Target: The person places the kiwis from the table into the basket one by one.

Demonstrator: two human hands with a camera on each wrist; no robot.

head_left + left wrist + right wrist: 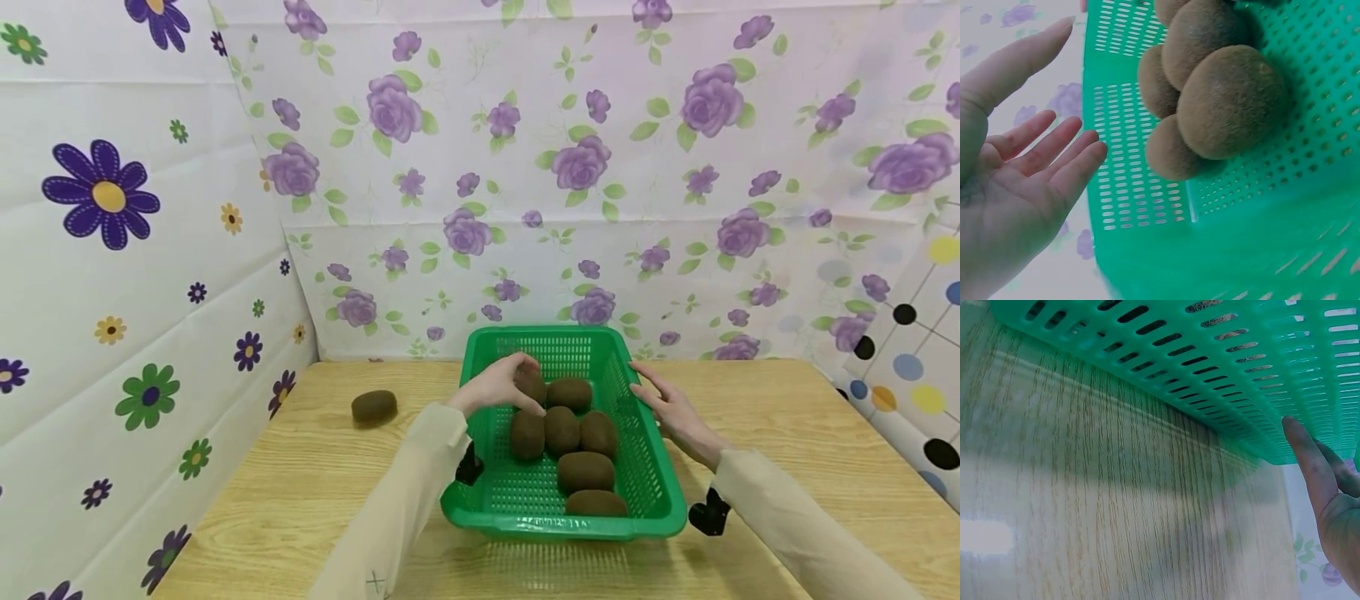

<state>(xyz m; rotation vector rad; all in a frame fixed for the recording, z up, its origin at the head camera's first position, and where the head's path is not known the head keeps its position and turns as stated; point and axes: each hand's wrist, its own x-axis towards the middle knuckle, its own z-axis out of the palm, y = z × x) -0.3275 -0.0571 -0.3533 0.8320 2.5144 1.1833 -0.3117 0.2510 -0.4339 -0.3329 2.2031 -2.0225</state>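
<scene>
A green perforated plastic basket (pixel 558 527) stands on the table with several brown, fuzzy kiwifruits (pixel 562 430) inside. My left hand (pixel 498 385) reaches over its left rim, above the kiwifruits toward the far end. In the left wrist view that hand (pixel 1029 181) has its thumb and fingers spread with nothing between them, beside a cluster of kiwifruits (pixel 1232 103). My right hand (pixel 675 417) is at the right rim, fingers extended. From the right wrist, the hand's fingers (pixel 1307 456) lie along the outside of the slotted basket wall (pixel 1166 337).
One more kiwifruit (pixel 374 406) lies on the wooden table (pixel 300 492), left of the basket. A flowered cloth (pixel 525 192) hangs behind the table, with a daisy-patterned one (pixel 150 283) on the left and a dotted one (pixel 911 367) on the right.
</scene>
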